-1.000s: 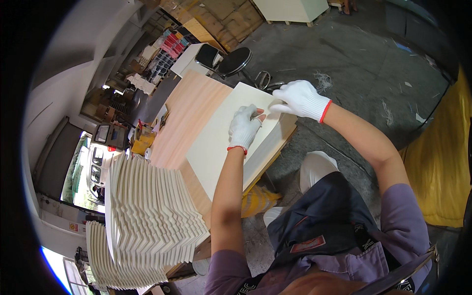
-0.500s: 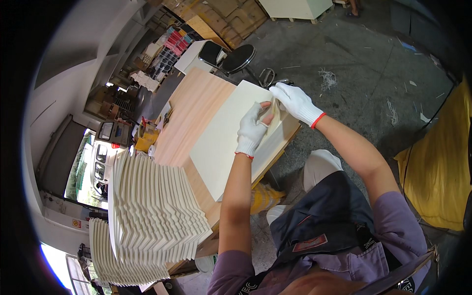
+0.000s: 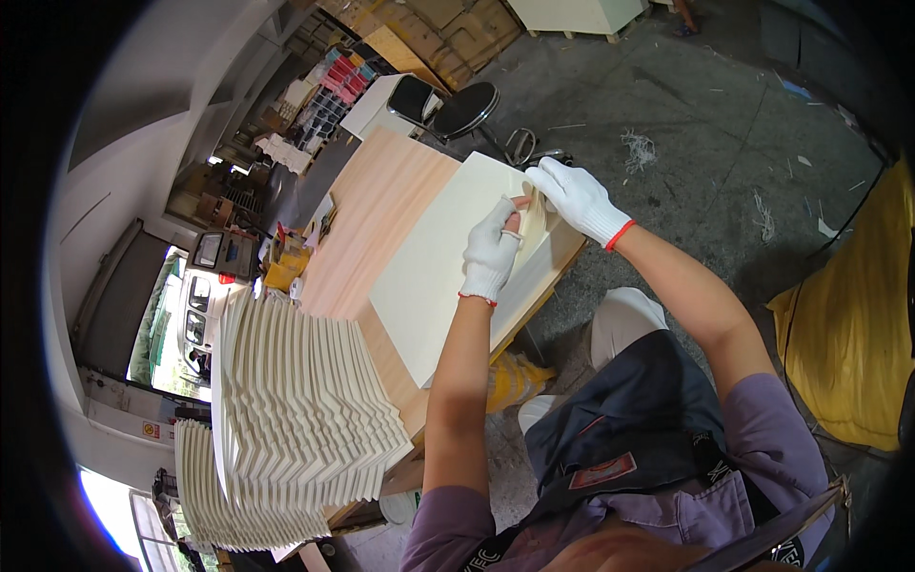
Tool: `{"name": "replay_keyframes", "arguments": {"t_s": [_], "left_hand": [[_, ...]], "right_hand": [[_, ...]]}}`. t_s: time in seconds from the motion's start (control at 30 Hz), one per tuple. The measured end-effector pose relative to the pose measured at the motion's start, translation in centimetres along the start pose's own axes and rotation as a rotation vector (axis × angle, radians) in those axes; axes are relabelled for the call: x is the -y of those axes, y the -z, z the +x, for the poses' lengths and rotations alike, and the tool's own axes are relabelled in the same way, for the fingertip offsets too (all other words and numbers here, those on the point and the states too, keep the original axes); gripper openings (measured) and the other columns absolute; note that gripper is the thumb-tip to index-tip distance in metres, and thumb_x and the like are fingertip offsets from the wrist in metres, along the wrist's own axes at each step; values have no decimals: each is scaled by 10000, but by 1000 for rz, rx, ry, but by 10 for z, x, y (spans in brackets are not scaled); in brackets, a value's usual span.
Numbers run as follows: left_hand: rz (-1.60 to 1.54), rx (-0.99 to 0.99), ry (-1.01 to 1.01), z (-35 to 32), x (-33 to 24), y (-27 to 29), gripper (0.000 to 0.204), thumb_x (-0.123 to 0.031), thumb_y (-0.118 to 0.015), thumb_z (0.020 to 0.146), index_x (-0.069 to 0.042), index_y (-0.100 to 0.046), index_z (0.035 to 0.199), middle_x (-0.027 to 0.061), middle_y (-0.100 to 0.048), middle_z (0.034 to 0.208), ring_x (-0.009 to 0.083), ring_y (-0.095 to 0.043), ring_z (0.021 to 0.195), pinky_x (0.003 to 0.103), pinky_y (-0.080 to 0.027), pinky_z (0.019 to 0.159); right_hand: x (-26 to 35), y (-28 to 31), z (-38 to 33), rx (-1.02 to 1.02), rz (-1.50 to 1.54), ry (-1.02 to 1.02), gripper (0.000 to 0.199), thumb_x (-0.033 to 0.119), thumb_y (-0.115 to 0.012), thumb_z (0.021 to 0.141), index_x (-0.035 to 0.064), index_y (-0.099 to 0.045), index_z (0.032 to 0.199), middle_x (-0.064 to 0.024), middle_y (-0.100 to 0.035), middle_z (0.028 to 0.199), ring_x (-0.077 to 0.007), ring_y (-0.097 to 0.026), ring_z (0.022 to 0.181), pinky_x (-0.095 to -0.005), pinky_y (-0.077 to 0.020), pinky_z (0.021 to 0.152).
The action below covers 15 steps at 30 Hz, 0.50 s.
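a stack of cream sheets [image 3: 419,286] is laid on the pale wood-grained worktop [image 3: 367,205], in the middle of the frame, and its long side is set near the worktop's right edge. the stack is reached over by two hands in white knitted gloves with red cuffs. at the stack's upper right edge, some sheets are bent upward into a curved flap, and this flap is gripped by the narrowed fingers of the right hand [image 3: 575,198]. the left hand [image 3: 493,250] is placed over the top of the stack, just beside the flap, with bare fingertips showing out of the glove; its thumb and fingers are held close together, but whether any sheet is pinched between them cannot be told. at the lower left of the frame, a tall pile of wavy-edged cream pieces [image 3: 305,391] is stood on the worktop. a yellow container [image 3: 286,264] is seen beyond that pile, left of centre. a black round stool [image 3: 465,110] is placed past the worktop's far end, at upper centre, and white strands [image 3: 639,151] are scattered on the grey floor [image 3: 705,105] at upper right.
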<state>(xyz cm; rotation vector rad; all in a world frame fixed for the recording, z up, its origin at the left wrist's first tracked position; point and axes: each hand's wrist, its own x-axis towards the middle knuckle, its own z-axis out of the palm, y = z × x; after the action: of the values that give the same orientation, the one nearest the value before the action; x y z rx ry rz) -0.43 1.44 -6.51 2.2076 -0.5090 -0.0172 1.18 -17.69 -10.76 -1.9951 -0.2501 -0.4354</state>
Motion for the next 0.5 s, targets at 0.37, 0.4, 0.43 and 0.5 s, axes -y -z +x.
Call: {"name": "replay_keyframes", "arguments": {"t_s": [0.37, 0.4, 0.43, 0.5], "left_hand": [[4, -7, -41, 4, 20, -4, 410, -110, -742, 913, -104, -655, 1314, 26, -633, 984, 125, -560, 891, 279, -483, 830], [35, -14, -38, 4, 22, -3, 431, -135, -750, 914, -132, -654, 1334, 49, -651, 973, 143, -587, 884, 294, -498, 836], [66, -22, -34, 4, 24, -2, 451, -159, -757, 916, -160, -653, 1355, 72, -668, 961, 161, -615, 876, 308, -512, 841], [25, -38, -71, 1, 18, -3, 514, -133, -739, 929, -184, -611, 1424, 77, -683, 1028, 163, -626, 921, 305, -509, 881]], "right_hand": [[-4, -5, 1, -19, 25, -31, 521, 568, -404, 1045, 75, -565, 1001, -237, -654, 859, -444, -645, 870, -514, -469, 745], [-3, -4, 1, -16, 23, -40, 531, 577, -407, 1042, 72, -562, 992, -233, -653, 852, -440, -645, 864, -510, -469, 744], [-1, -3, 1, -14, 21, -49, 541, 586, -410, 1039, 69, -559, 983, -229, -651, 845, -436, -646, 857, -505, -468, 742], [2, -1, -1, 1, 41, -56, 561, 604, -416, 1031, 65, -556, 970, -219, -649, 835, -427, -647, 843, -497, -469, 739]]}}
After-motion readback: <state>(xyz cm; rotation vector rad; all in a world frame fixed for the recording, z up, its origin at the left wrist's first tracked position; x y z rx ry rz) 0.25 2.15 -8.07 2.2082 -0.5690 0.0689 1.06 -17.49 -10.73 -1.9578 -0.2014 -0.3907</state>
